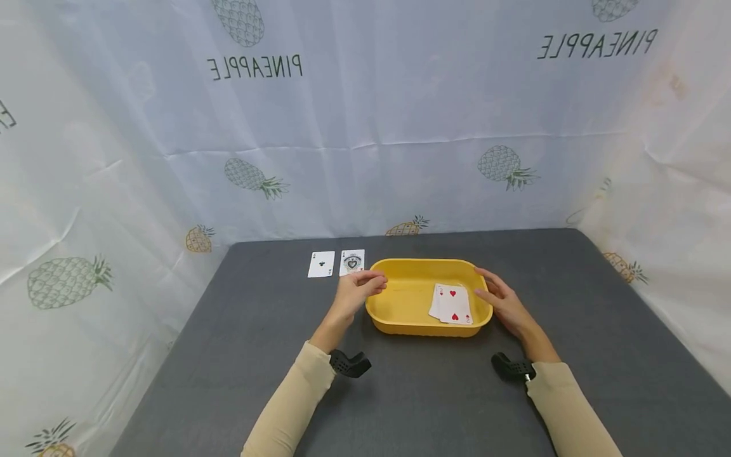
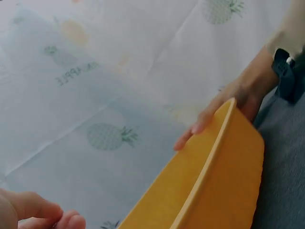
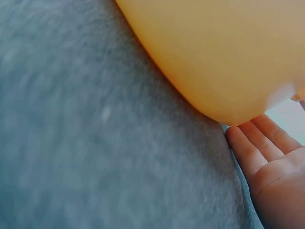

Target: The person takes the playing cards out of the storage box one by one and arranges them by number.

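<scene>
The right hand (image 1: 510, 311) holds the right end of a yellow plastic tray (image 1: 394, 317), its thumb over the rim. In the right wrist view its straight fingers (image 3: 248, 148) touch the tray's outer wall. Over the tray's left rim hovers the left hand (image 1: 353, 295), fingers loosely bent. In the left wrist view the left hand's fingertips (image 2: 71, 222) lie close together, with no object visible between them. Inside the tray lies a small pile of playing cards (image 1: 454, 304), a two of hearts on top. An ace of spades (image 1: 352, 259) lies just beyond the left hand, partly covered by it.
An ace of clubs (image 1: 322, 264) lies face up left of the ace of spades. Dark grey cloth (image 1: 240, 355) covers the table. White curtains with pineapple prints (image 1: 365, 178) hang behind and at both sides. Each wrist wears a black band (image 1: 349, 364).
</scene>
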A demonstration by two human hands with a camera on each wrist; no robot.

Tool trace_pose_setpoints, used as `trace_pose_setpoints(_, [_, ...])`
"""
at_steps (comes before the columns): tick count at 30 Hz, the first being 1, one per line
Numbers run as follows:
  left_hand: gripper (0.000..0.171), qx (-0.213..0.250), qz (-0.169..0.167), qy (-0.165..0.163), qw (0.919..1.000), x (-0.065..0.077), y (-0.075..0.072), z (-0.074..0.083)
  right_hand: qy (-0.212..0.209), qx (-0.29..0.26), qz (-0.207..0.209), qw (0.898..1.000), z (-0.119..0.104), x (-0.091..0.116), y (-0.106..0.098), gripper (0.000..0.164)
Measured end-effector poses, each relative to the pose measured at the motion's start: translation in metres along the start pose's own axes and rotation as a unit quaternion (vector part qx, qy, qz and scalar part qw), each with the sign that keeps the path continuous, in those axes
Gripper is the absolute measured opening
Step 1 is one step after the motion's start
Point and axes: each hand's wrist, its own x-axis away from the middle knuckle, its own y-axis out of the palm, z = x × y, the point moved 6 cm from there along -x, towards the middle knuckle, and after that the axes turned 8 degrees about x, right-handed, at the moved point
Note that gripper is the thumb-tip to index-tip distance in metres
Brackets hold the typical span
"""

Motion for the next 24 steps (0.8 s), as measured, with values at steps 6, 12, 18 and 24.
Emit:
trace_pose_setpoints(6, [0.03, -0.01, -0.038, -0.022, 0.999, 0.002, 0.029, -0.007, 0.007, 0.016, -0.003, 1.0, 0.001, -0.002, 0.002, 0.065])
trace_pose_setpoints(12, [0.031, -0.015, -0.053, -0.05, 0.9972, 0.001, 0.054, -0.015, 0.005, 0.031, 0.005, 0.999, 0.002, -0.001, 0.002, 0.062])
trace_pose_setpoints(18, [0.03, -0.025, -0.058, -0.091, 0.9938, -0.004, 0.071, -0.03, 0.008, 0.041, 0.01, 0.999, 0.002, 0.0, 0.002, 0.061])
trace_pose_setpoints(24, [0.026, -0.036, -0.053, -0.129, 0.9896, -0.011, 0.083, -0.042, 0.008, 0.034, 0.01, 0.999, 0.001, 0.0, 0.003, 0.061])
